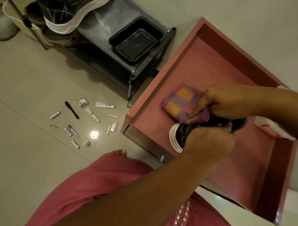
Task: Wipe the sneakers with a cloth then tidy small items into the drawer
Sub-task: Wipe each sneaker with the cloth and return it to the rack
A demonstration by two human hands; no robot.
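My left hand (209, 140) grips a black sneaker with a white sole (178, 137) above the open red drawer (229, 64). My right hand (231, 100) holds a folded orange and purple checked cloth (180, 100) against the top of that sneaker. A second black sneaker with a white sole (72, 12) rests on the dark shoe rack (121, 18) at the top. Several small items, among them tubes (105, 105), a black comb (72, 109) and sachets (82, 102), lie scattered on the tiled floor to the left.
An empty black plastic tub (136, 40) sits on the shoe rack. A white bag with a red handle (271, 129) lies in the drawer's right side. More footwear stands at the top left (0, 26). My leg in pink cloth (97, 186) fills the lower frame.
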